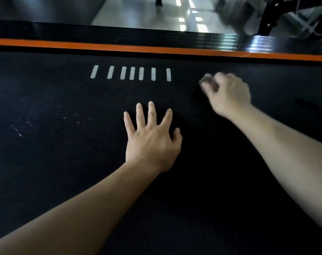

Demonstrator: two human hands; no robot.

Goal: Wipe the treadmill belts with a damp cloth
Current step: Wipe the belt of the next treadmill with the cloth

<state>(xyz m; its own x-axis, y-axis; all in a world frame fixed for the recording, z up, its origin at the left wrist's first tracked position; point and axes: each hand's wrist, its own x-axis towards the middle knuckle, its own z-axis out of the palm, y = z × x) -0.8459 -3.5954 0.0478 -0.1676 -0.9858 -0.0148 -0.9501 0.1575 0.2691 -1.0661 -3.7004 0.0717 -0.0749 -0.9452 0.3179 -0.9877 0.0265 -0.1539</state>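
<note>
- Belt [46, 162], L side: pale scuffs [22, 129], prob. not yet wiped.
- Far edge: white dashes [131, 73].
- L hand [152, 140]: flat, fingers spread, on belt centre; holds nothing.
- Cloth [208, 80]: blurred wad nr far edge. Prob. soft, light, limp; grip bunched.
- R hand [228, 94]: fingers curled round cloth.
- No containers seen.

belt [64, 162]: black, fine dotted weave, pale scuffs at left | markings [131, 73]: seven white mesh-textured bars in a row | side rail stripe [119, 47]: orange, edged in black | cloth [207, 80]: greyish, blurred
</note>
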